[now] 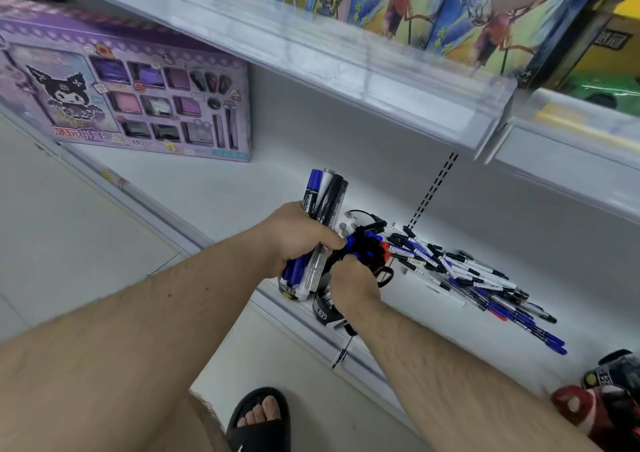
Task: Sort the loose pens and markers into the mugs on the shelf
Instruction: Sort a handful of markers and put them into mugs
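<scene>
Sorting partly done. The left hand [294, 233] clenches a bundle of markers [323, 195] above the white shelf [214, 192]; the right hand [353, 278] grips pens at a dark mug [323, 309], apparently already well filled. A large loose pile of pens [478, 278] remains to the right.
</scene>
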### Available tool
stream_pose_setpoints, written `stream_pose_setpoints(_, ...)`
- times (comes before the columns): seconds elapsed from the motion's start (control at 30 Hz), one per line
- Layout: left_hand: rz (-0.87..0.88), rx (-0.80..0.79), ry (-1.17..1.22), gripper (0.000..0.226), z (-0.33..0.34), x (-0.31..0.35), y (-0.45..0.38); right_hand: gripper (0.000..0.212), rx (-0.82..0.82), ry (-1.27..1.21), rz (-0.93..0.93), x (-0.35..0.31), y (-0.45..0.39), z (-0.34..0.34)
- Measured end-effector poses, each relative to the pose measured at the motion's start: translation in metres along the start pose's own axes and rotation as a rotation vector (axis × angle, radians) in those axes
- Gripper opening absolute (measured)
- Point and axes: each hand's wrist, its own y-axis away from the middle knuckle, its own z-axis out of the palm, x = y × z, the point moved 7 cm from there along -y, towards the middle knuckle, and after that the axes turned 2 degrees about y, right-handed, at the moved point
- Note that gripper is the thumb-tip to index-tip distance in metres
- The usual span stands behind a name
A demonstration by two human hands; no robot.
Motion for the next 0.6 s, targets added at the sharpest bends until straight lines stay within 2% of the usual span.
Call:
stream_pose_setpoints(0.07, -0.011, -0.023, 0.027, 0.019, 0.002, 0.0, 0.0, 0.027, -0.024, -0.004, 0.001, 0.0, 0.004, -0.003)
stream_pose_setpoints(0.17, -0.028, -0.066, 0.127, 0.017, 0.009, 0.003, 0.003, 0.021, 0.033, -0.246, 0.043, 0.015, 0.009, -0.022)
stream_pose_setpoints(0.27, -0.069, -0.132, 0.326, 0.012, 0.02, 0.005, 0.007, 0.029, 0.136, -0.799, 0.197, 0.046, 0.037, -0.06)
stream_pose_setpoints(0.37, -0.099, -0.188, 0.501, 0.012, 0.039, 0.011, 0.012, 0.042, -0.017, -1.353, 0.313, 0.052, 0.089, -0.082)
stream_pose_setpoints(0.43, -0.109, -0.204, 0.594, 0.01, 0.054, 0.015, 0.015, 0.039, -0.061, -1.415, 0.25, 0.044, 0.12, -0.096)
stream_pose_setpoints(0.53, -0.097, -0.216, 0.657, 0.012, 0.079, 0.022, 0.018, 0.014, 0.093, -1.338, 0.169, 0.046, 0.145, -0.118)
stream_pose_setpoints(0.6, -0.078, -0.21, 0.714, 0.013, 0.092, 0.026, 0.019, 0.009, 0.171, -1.295, 0.165, 0.057, 0.151, -0.125)
